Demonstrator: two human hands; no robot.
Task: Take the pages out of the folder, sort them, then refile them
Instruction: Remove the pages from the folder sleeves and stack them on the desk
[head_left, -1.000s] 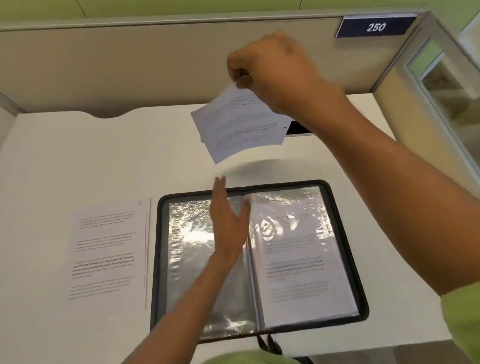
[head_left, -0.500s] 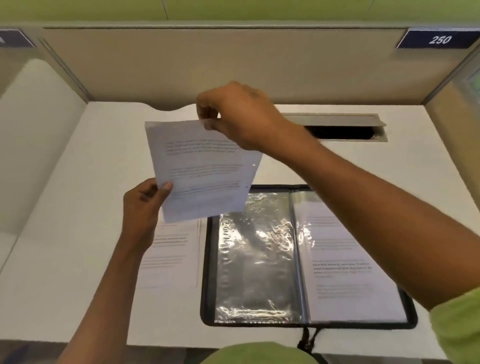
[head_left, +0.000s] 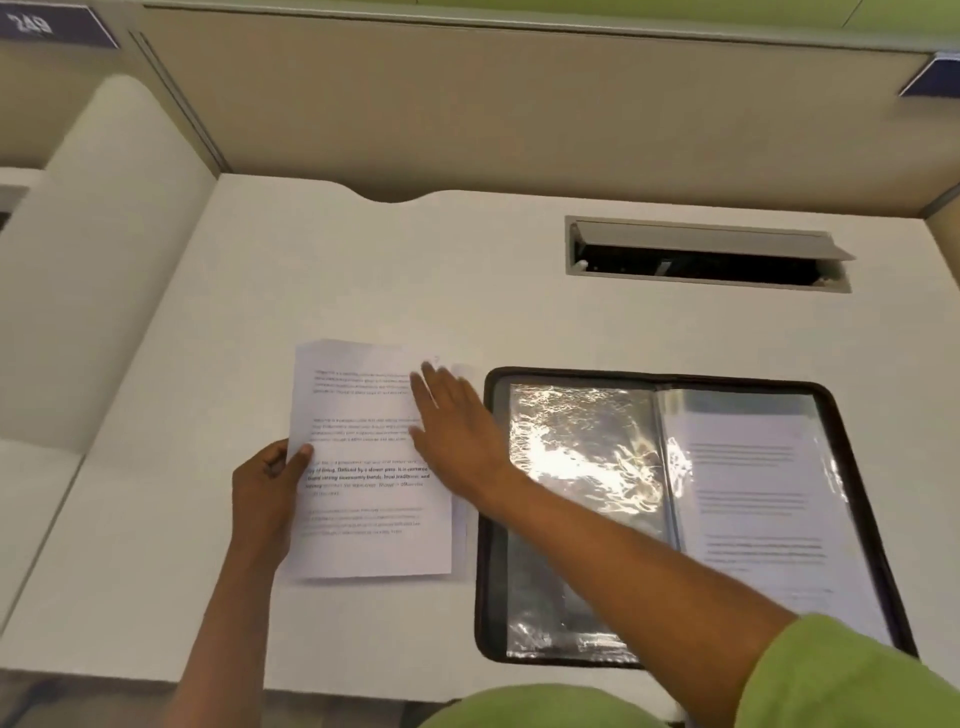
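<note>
White desk (head_left: 363, 270), beige partition (head_left: 467, 104); left hand (head_left: 265, 491) pinches page (head_left: 363, 525) edge, right hand (head_left: 460, 428) flat on it; folder (head_left: 484, 519) beside.

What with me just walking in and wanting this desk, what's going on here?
A person is sorting pages from a folder, open on the desk. The left hand pinches the edge of a page lying left of it, and the right hand rests flat on top. The folder's left sleeve looks empty; the right sleeve holds a sheet.

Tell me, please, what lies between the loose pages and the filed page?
The folder's empty glossy sleeve, crossed by the right forearm, in the head view.
</note>
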